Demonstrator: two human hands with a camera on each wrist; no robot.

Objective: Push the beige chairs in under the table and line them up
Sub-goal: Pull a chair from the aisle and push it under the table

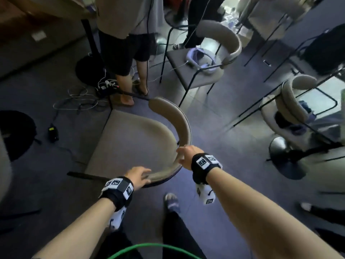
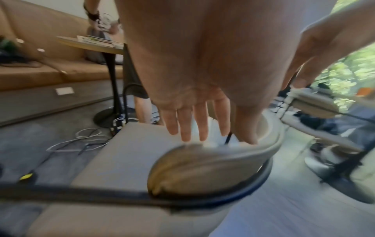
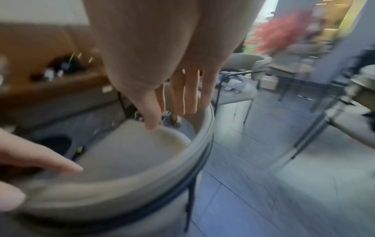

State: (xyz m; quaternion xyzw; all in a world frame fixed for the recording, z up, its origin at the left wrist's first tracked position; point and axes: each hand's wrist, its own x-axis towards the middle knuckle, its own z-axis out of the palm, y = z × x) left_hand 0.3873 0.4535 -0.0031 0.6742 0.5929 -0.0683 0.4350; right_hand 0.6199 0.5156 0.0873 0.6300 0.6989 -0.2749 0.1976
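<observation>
Head view first: my left hand point(image 1: 139, 176) and right hand point(image 1: 186, 156) sit on the curved padded backrest of the beige chair with thin black metal legs point(image 1: 130, 139), out on grey carpet. Left wrist view: fingers point(image 2: 185, 125) straight, spread over the backrest. Right wrist view: fingers point(image 3: 190, 94) straight above the rim; contact I cannot tell.

1. We see the left hand point(image 1: 138, 176) on the near end of the beige chair's point(image 1: 130, 141) curved backrest, fingers extended
2. The right hand point(image 1: 185, 156) rests further along the same backrest
3. A second beige chair point(image 1: 203, 71) beyond carries a white headset point(image 1: 200, 59)
4. A bystander's legs point(image 1: 128, 77) stand beside tangled cables point(image 1: 78, 101) on the dark floor point(image 1: 224, 184)
</observation>
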